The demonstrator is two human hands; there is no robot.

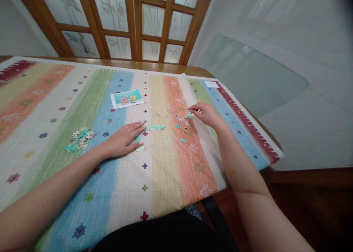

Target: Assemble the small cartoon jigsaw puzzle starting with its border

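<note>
My left hand (124,138) lies flat with its fingers stretched over a corner of joined puzzle pieces (156,128), which form an L on the tablecloth. Part of that corner is hidden under the fingers. At the right, the thumb and forefinger of my right hand (204,113) are pinched together just above a teal puzzle piece (189,115). Whatever is between those fingertips is too small to make out. Several loose puzzle pieces (178,126) are scattered between the two hands and below the right one.
A heap of puzzle pieces (79,139) sits left of my left hand. Beyond the joined strip lies a picture card (127,99) with cartoon figures. A small white paper (211,84) rests near the far right edge of the striped tablecloth (162,178).
</note>
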